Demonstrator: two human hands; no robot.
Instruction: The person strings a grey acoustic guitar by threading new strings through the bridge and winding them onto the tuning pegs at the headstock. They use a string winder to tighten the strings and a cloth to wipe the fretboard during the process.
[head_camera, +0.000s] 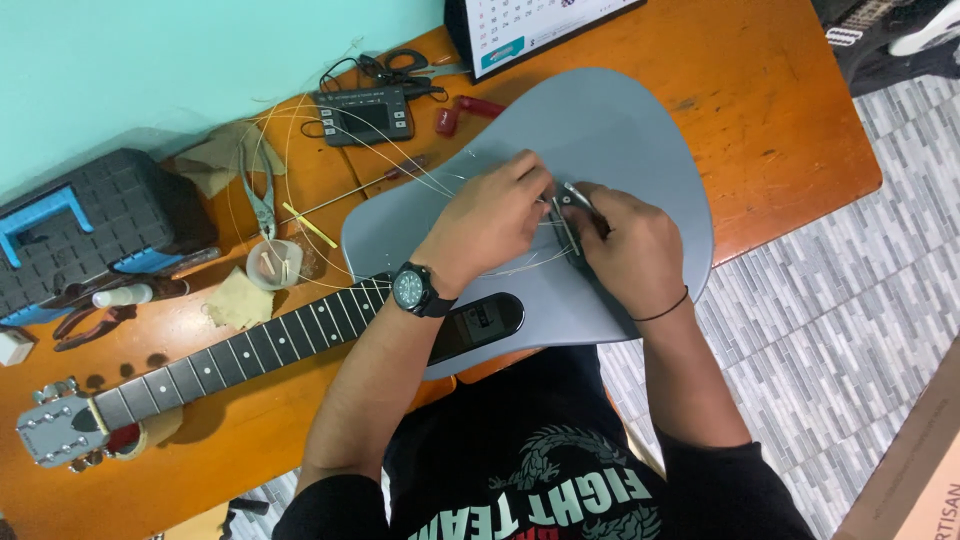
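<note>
Pinching thin wire strings (520, 262) at the bridge (567, 222), the left hand (490, 215), a black watch on its wrist, has its fingers drawn together on them. The right hand (630, 245) is closed around the small dark bridge from the other side. Both rest on the smooth, matte grey guitar body (600, 130), rounded in outline, lying flat on the glossy orange wooden worktop (780, 110). Its dark fretted neck (240, 355) runs away past the left wrist.
</note>
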